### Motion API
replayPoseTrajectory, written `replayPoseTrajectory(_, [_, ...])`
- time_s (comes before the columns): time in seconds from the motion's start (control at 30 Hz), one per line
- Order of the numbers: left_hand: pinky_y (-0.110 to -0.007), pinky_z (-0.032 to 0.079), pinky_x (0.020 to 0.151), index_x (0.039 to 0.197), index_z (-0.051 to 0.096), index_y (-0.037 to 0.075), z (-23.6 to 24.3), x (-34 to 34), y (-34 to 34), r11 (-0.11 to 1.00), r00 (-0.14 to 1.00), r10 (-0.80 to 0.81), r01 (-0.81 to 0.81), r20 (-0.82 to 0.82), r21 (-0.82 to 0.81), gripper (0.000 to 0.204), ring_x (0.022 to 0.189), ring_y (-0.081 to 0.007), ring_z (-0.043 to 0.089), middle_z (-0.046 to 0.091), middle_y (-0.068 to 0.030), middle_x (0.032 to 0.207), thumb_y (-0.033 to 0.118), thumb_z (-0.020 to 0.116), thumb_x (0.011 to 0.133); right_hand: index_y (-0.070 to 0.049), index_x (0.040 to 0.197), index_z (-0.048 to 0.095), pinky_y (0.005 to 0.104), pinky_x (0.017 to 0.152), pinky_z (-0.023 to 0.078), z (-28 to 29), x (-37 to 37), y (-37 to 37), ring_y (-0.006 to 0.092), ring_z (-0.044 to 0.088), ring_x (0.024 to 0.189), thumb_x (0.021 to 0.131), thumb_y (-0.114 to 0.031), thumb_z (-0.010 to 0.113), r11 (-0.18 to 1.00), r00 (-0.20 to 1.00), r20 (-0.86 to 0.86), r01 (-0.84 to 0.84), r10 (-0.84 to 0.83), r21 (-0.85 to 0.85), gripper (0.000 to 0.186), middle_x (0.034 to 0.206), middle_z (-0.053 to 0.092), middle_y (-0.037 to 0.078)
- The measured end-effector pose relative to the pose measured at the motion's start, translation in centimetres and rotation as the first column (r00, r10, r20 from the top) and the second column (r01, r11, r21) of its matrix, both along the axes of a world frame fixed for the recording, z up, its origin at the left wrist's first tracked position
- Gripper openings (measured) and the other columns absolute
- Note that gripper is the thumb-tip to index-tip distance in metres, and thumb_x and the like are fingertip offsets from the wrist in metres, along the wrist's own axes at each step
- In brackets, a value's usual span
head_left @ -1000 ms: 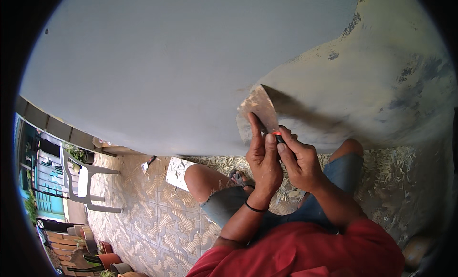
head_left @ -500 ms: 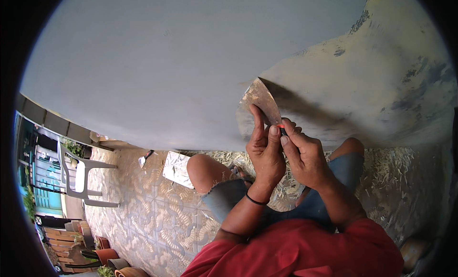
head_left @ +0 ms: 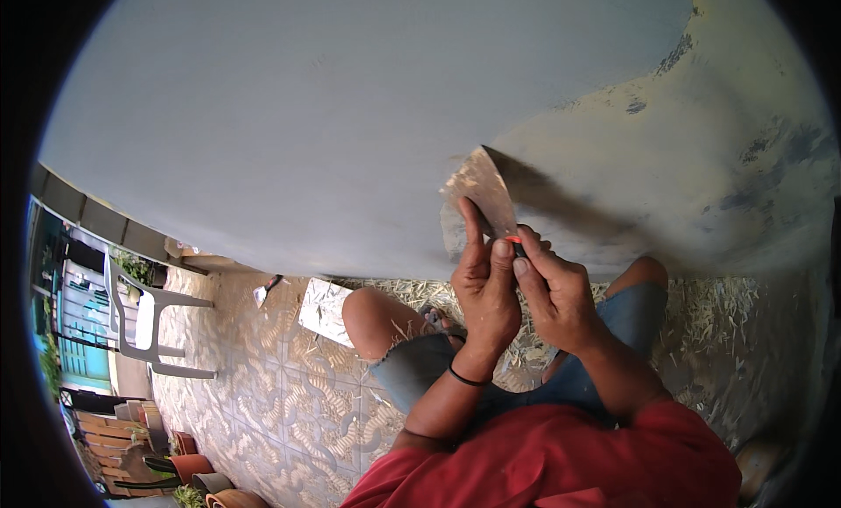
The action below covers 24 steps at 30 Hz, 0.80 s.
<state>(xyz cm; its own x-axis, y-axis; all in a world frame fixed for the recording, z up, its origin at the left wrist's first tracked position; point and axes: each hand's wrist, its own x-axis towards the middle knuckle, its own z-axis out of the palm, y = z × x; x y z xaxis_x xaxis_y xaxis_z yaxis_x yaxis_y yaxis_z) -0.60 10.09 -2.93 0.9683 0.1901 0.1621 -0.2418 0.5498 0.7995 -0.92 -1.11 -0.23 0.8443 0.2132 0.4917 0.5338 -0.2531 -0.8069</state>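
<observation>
A broad metal putty knife (head_left: 492,193) with a dark handle and a red band is gripped in both my hands. My left hand (head_left: 487,285) is closed on it, one finger against the blade and the thumb near the base. Around the handle, my right hand (head_left: 558,293) is closed too, its fingers covering most of it. The blade's wide edge points up at the wall (head_left: 289,140) in front of me, by the border of a scraped, yellowish patch (head_left: 604,144). Whether the edge touches the wall I cannot tell.
Paint shavings (head_left: 710,311) litter the floor along the wall's foot. A white board (head_left: 324,308) lies beside my left knee, with a second scraper (head_left: 267,289) further left. A white plastic chair (head_left: 151,320) and several plant pots (head_left: 191,466) stand at the far left.
Both hands still hold the putty knife, in nearly the same grip. The wall has shifted slightly right and down in view; the blade tip sits a little further right.
</observation>
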Motion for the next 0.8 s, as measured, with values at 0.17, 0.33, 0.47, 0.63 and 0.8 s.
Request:
replayPoseTrajectory(0.17, [-0.029,0.056,0.096,0.173,0.02,0.013,-2.0,-1.1,-1.5,0.989,0.993,-0.045,0.06,-0.108,0.138,0.071,0.099,-0.0082,0.064,0.074,-0.0043,0.112,0.017,0.059,0.113,0.014,0.145,0.055,0.0362,0.093,0.058,-1.7,-2.1,-1.8,0.0278,0.075,0.106,0.108,-0.005,0.058,0.996,0.985,-0.152,0.087,-0.083,0.016,0.042,0.115,0.074,0.026])
replayPoseTrajectory(0.33, [-0.038,0.063,0.093,0.173,0.02,0.015,0.7,1.2,1.3,0.996,0.996,0.089,-0.089,0.026,0.003,0.071,0.097,-0.0177,0.072,0.073,-0.0097,0.11,0.02,0.058,0.113,0.012,0.144,0.056,0.0391,0.086,0.058,0.9,1.4,1.9,0.0329,0.076,0.099,0.106,-0.003,0.06,1.0,0.999,-0.04,-0.029,0.029,-0.005,0.041,0.111,0.072,0.028])
replayPoseTrajectory(0.47, [-0.038,0.063,0.091,0.173,0.019,0.014,0.3,0.5,1.4,0.998,0.998,0.063,-0.063,0.009,0.012,0.071,0.096,-0.0177,0.073,0.074,-0.0097,0.11,0.019,0.058,0.113,0.012,0.145,0.056,0.0404,0.086,0.058,0.1,0.6,1.7,0.035,0.075,0.098,0.106,-0.002,0.059,1.0,1.0,-0.008,-0.023,0.023,-0.003,0.041,0.11,0.072,0.028])
replayPoseTrajectory(0.63, [-0.021,0.05,0.091,0.173,0.021,0.013,-2.8,-0.9,-0.8,0.992,0.992,-0.035,0.05,-0.122,0.119,0.072,0.092,-0.0033,0.057,0.072,0.0013,0.105,0.016,0.061,0.112,0.015,0.144,0.054,0.0383,0.085,0.058,-2.6,-1.7,-1.1,0.0283,0.074,0.096,0.107,-0.001,0.059,0.996,0.991,-0.1,0.09,-0.091,-0.018,0.041,0.108,0.073,0.024])
replayPoseTrajectory(0.8, [-0.037,0.064,0.089,0.173,0.018,0.019,-2.0,1.0,1.5,0.998,0.997,0.07,-0.07,-0.036,0.002,0.07,0.096,-0.0196,0.074,0.074,-0.0109,0.109,0.018,0.056,0.114,0.009,0.142,0.057,0.0419,0.082,0.057,-1.7,1.5,2.2,0.0417,0.072,0.094,0.105,-0.002,0.058,0.999,0.999,0.039,0.003,-0.001,-0.054,0.038,0.112,0.07,0.028])
